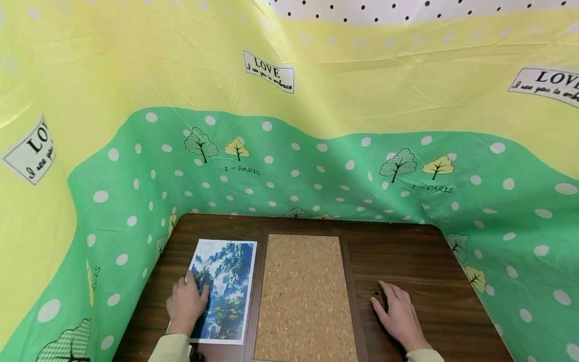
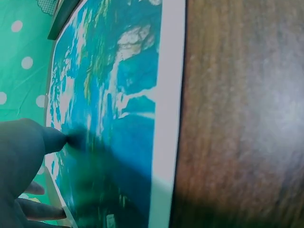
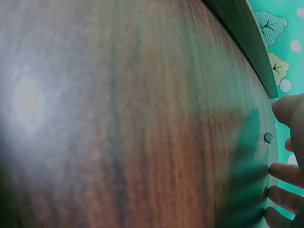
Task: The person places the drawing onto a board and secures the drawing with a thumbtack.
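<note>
A printed landscape picture of blue mountains and mist, white-bordered, lies on the left part of the wooden table. My left hand rests at its left edge, fingers relaxed. In the left wrist view the thumb comes down onto the print, with the other fingers at the border. On the right, my right hand lies low over the tabletop with fingers loosely extended and nothing held. Just beside its thumb and index finger is a small round black piece, which the right wrist view shows as a dark disc.
Between the hands lies a cork board in a dark wooden frame. The dark wood table extends to both sides. A green and yellow patterned cloth hangs around its back and sides.
</note>
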{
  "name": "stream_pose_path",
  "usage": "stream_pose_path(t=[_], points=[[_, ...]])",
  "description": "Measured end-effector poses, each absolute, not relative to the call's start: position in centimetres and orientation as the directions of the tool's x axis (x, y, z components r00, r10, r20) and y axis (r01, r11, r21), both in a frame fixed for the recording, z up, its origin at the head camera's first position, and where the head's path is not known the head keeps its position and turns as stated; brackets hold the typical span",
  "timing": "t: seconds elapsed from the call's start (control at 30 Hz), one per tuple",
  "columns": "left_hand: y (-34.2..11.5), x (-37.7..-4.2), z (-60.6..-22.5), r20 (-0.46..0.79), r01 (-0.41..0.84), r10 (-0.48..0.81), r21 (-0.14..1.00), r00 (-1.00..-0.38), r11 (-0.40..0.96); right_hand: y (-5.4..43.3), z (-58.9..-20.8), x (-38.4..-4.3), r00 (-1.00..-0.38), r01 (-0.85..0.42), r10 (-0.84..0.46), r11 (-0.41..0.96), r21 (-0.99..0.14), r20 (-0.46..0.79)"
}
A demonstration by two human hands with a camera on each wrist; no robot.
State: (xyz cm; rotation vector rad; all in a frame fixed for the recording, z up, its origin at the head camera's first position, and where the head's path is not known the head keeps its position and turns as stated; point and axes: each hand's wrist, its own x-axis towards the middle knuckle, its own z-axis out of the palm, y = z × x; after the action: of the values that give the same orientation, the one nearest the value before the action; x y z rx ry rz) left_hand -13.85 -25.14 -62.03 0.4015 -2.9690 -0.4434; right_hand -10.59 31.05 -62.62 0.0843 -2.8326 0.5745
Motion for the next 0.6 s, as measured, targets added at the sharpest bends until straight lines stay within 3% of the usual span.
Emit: stream_pose_path(t=[0.3,0.6], points=[[-25.56,-13.75,-61.58,0.083,-0.266,-0.303,0.299,-0.949,0.916,30.96,-62.96,-10.76,-0.936,-0.146,-0.013,0.924,-0.353,0.353],[-26.05,-13.52,-61.72,0.138,-0.254,-0.325,0.375,-0.936,0.891,30.85,-63.10,-10.86,-0.925,-0.148,-0.005,0.925,-0.349,0.381]])
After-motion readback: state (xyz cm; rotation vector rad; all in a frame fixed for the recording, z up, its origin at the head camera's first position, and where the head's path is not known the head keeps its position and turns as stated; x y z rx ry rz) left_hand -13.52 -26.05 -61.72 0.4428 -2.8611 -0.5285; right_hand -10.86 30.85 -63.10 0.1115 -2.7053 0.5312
